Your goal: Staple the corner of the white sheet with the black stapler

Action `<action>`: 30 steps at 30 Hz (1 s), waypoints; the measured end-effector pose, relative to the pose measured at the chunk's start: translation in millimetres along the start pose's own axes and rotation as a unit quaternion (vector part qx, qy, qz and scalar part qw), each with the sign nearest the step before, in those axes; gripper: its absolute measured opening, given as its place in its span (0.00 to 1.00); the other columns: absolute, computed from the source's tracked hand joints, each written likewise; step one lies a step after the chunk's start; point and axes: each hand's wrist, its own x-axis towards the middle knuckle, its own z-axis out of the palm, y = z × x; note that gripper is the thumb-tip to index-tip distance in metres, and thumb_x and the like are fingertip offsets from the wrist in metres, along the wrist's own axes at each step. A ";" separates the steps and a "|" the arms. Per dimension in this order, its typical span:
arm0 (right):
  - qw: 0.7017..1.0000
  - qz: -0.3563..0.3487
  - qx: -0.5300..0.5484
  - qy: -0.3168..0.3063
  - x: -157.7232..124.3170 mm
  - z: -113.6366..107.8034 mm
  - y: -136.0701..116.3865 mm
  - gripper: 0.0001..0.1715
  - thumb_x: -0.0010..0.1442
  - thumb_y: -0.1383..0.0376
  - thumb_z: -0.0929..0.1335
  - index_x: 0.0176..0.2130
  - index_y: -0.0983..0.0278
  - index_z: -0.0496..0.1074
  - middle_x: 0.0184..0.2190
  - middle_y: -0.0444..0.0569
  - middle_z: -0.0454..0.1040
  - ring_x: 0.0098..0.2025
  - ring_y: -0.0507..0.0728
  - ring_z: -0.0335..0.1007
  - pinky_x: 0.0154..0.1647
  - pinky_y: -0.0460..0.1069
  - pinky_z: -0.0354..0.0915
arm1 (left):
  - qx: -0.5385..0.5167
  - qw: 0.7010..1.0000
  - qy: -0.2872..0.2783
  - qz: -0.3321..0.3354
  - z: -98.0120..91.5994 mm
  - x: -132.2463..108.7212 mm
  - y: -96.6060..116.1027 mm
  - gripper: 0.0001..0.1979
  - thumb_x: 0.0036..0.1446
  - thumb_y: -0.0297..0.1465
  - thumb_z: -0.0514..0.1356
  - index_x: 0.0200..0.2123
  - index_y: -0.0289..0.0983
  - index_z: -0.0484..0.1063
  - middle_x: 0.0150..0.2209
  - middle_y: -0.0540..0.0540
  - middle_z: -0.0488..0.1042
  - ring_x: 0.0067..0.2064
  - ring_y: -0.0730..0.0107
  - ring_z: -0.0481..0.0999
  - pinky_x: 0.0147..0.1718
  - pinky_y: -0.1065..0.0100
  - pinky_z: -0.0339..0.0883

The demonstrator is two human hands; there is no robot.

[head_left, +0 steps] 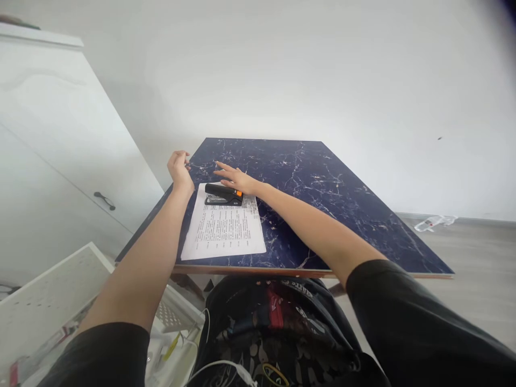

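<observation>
A black stapler (223, 195) with an orange button lies on the upper part of a printed paper sheet (223, 236), on the dark blue marbled table (306, 193). My right hand (238, 180) is just beyond the stapler, low over the table, with its fingers spread and pointing left. Whether it touches the stapler I cannot tell. My left hand (179, 169) is at the table's left edge, beyond the paper's upper left corner, bent at the wrist. Its fingers are curled, and a tiny dark spot shows by the fingertips, too small to name.
A white cabinet (60, 134) with a dark handle stands to the left. Below it is a white perforated cart (56, 285) holding several items. A white wall rises behind the table. Clear plastic packaging (435, 222) lies on the floor at right. A white cable (226, 363) crosses my lap.
</observation>
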 end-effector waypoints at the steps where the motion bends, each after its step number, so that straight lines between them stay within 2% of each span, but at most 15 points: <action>1: 0.999 -0.027 0.007 -0.018 -11.3 -1.5 3.1 0.33 0.76 0.55 0.60 0.76 0.53 0.58 0.80 0.48 0.40 0.80 0.67 0.40 0.76 0.75 0.38 | -0.005 1.000 -0.010 0.009 2.9 -1.9 0.5 0.17 0.52 0.45 0.63 0.27 0.40 0.63 0.30 0.49 0.65 0.32 0.70 0.66 0.26 0.72 0.57; 4: 0.995 -0.058 -0.015 -0.078 -39.6 -5.2 9.2 0.38 0.71 0.62 0.63 0.76 0.56 0.56 0.79 0.52 0.48 0.79 0.68 0.44 0.76 0.75 0.35 | -0.009 0.999 -0.042 0.020 8.7 -8.2 2.2 0.16 0.56 0.43 0.64 0.27 0.40 0.65 0.32 0.48 0.68 0.32 0.70 0.67 0.26 0.71 0.58; 8: 0.987 -0.034 -0.075 -0.137 -65.1 -20.9 11.8 0.44 0.69 0.65 0.62 0.78 0.55 0.49 0.80 0.44 0.42 0.81 0.63 0.36 0.78 0.71 0.29 | 0.044 0.995 -0.093 0.017 8.5 -19.7 6.2 0.14 0.62 0.41 0.62 0.28 0.40 0.67 0.34 0.47 0.70 0.33 0.69 0.68 0.28 0.70 0.61; 11: 0.985 -0.022 -0.085 -0.150 -86.0 -42.2 21.8 0.43 0.70 0.63 0.61 0.78 0.55 0.47 0.80 0.40 0.39 0.81 0.61 0.32 0.78 0.68 0.26 | 0.114 0.978 -0.160 0.067 9.1 -32.2 12.4 0.13 0.65 0.40 0.60 0.30 0.39 0.71 0.36 0.46 0.71 0.36 0.67 0.70 0.35 0.68 0.66; 14: 0.984 -0.002 -0.098 -0.149 -110.3 -62.6 40.1 0.44 0.69 0.61 0.64 0.78 0.56 0.48 0.80 0.41 0.40 0.81 0.61 0.32 0.78 0.67 0.26 | 0.205 0.926 -0.281 0.149 16.5 -50.1 20.4 0.10 0.65 0.37 0.62 0.33 0.39 0.76 0.40 0.44 0.71 0.41 0.63 0.71 0.45 0.62 0.69; 17: 0.988 0.034 -0.102 -0.114 -130.7 -73.4 55.2 0.42 0.69 0.60 0.65 0.77 0.58 0.53 0.80 0.45 0.45 0.81 0.63 0.37 0.79 0.68 0.33 | 0.258 0.842 -0.436 0.188 27.8 -72.0 23.8 0.08 0.65 0.37 0.62 0.40 0.40 0.78 0.45 0.43 0.71 0.46 0.59 0.73 0.53 0.56 0.68; 18: 0.990 0.052 -0.101 -0.079 -135.9 -74.9 57.7 0.39 0.70 0.60 0.63 0.76 0.60 0.57 0.79 0.48 0.50 0.80 0.64 0.41 0.78 0.67 0.37 | 0.270 0.812 -0.481 0.189 31.3 -79.0 22.7 0.09 0.66 0.37 0.62 0.43 0.40 0.79 0.46 0.42 0.72 0.48 0.57 0.74 0.55 0.55 0.67; 20: 0.989 0.107 -0.099 0.030 -145.0 -76.9 57.6 0.31 0.73 0.61 0.59 0.69 0.65 0.69 0.73 0.55 0.63 0.76 0.66 0.54 0.76 0.65 0.49 | 0.300 0.758 -0.547 0.193 36.9 -90.6 17.4 0.12 0.67 0.38 0.60 0.49 0.40 0.78 0.49 0.40 0.73 0.51 0.53 0.74 0.56 0.52 0.67; 22: 0.974 0.166 -0.087 0.131 -153.6 -79.9 50.6 0.29 0.74 0.60 0.57 0.61 0.67 0.76 0.63 0.59 0.75 0.67 0.67 0.68 0.70 0.63 0.60 | 0.333 0.718 -0.576 0.206 39.9 -97.1 9.9 0.15 0.68 0.39 0.58 0.52 0.40 0.78 0.51 0.38 0.73 0.53 0.48 0.73 0.56 0.49 0.66; 23: 0.968 0.183 -0.072 0.155 -158.0 -82.2 44.9 0.29 0.74 0.58 0.56 0.58 0.66 0.78 0.58 0.59 0.79 0.62 0.67 0.72 0.66 0.62 0.64 | 0.347 0.705 -0.580 0.216 40.4 -98.2 6.3 0.16 0.69 0.40 0.56 0.52 0.40 0.78 0.51 0.37 0.74 0.55 0.46 0.72 0.56 0.47 0.65; 25: 0.973 0.183 -0.030 0.137 -166.4 -87.2 31.1 0.29 0.74 0.52 0.59 0.57 0.64 0.78 0.55 0.57 0.80 0.56 0.67 0.75 0.61 0.61 0.68 | 0.362 0.694 -0.580 0.227 39.7 -97.2 1.6 0.18 0.70 0.42 0.55 0.52 0.41 0.79 0.52 0.36 0.74 0.57 0.43 0.71 0.57 0.46 0.64; 27: 0.986 0.153 0.002 0.066 -172.9 -90.4 17.3 0.29 0.69 0.48 0.66 0.60 0.61 0.77 0.57 0.55 0.79 0.55 0.67 0.76 0.57 0.59 0.70 | 0.363 0.693 -0.584 0.219 37.7 -94.0 1.5 0.19 0.68 0.45 0.56 0.53 0.42 0.79 0.53 0.37 0.74 0.57 0.43 0.71 0.57 0.46 0.63; 30: 0.993 0.122 -0.006 0.005 -176.6 -89.3 3.6 0.29 0.61 0.52 0.73 0.58 0.60 0.78 0.51 0.53 0.81 0.50 0.66 0.77 0.53 0.59 0.70 | 0.362 0.686 -0.598 0.204 34.8 -90.0 8.0 0.24 0.61 0.52 0.63 0.54 0.45 0.79 0.56 0.38 0.74 0.59 0.41 0.71 0.59 0.46 0.63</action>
